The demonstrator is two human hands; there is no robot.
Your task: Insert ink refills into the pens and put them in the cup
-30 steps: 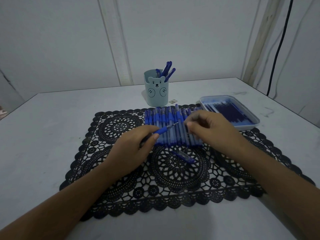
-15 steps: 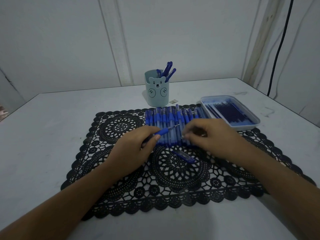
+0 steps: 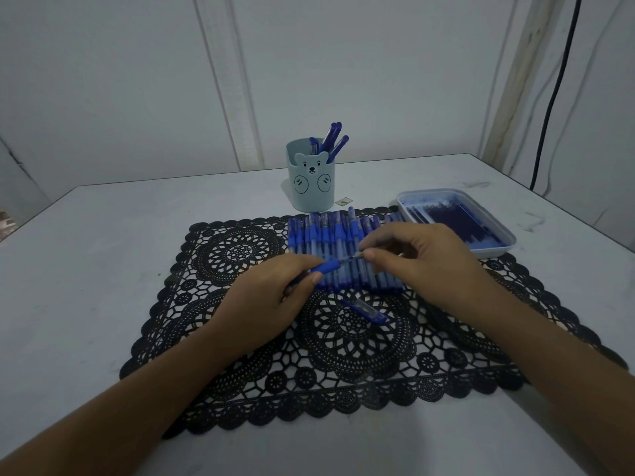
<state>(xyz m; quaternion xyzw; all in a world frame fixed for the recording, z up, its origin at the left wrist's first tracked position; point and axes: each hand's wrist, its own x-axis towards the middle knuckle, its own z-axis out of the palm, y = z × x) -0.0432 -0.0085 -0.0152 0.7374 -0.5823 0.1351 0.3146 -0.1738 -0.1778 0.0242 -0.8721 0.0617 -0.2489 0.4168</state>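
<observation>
The desk (image 3: 103, 252) carried a black lace mat (image 3: 240, 355), and on the mat's far half lay a row of pens (image 3: 330, 249), side by side, their long axes running away from the person. A tray of refills (image 3: 494, 249) sat at the mat's far right corner; the bear cup (image 3: 311, 182), beyond the row, already held a few pens upright. A loose pen cap (image 3: 366, 310) lay just nearer than the row.

The left hand (image 3: 271, 304) had its grip clamped on the pen in hand (image 3: 326, 266), which pointed up and to the right with its tip toward the right hand (image 3: 422, 262). That hand's grip was pinched on the tip end; the exact contact could not be told.

The pen looked light, stiff and smooth, so best held at the blue rubber sleeve. The thin refill would probably bend if pushed off-axis.
</observation>
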